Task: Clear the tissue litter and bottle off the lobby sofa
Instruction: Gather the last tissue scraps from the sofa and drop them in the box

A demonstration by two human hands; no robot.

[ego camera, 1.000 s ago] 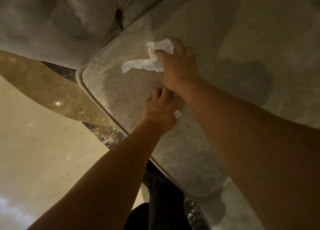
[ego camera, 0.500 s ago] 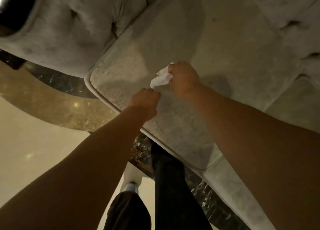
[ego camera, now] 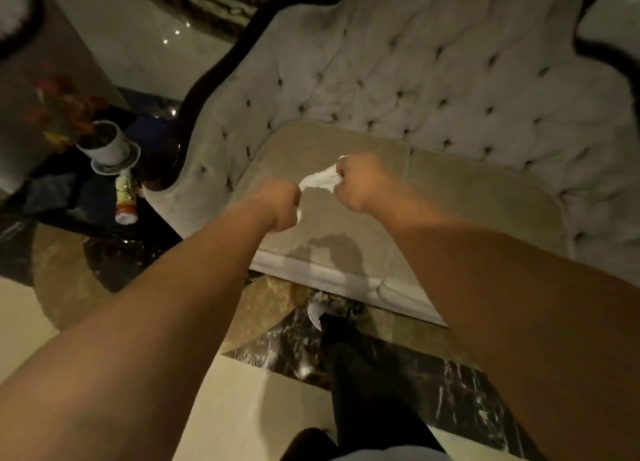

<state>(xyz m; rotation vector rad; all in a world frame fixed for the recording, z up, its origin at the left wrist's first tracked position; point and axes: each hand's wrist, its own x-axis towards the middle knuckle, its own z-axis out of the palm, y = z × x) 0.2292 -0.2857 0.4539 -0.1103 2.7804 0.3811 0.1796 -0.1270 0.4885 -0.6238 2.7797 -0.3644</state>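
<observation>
Above the tufted sofa (ego camera: 433, 89), left hand (ego camera: 277, 202) and right hand (ego camera: 360, 183) fingers clench crumpled tissue (ego camera: 318, 180).

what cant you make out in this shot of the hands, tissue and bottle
- Head view: how much crumpled white tissue there is; the closed left hand and right hand cover its ends.
- Head view: label of the small red and white bottle lying on the dark side table; too small and blurred.
- Head view: right end of the grey tufted sofa; cut off by the frame edge.
</observation>
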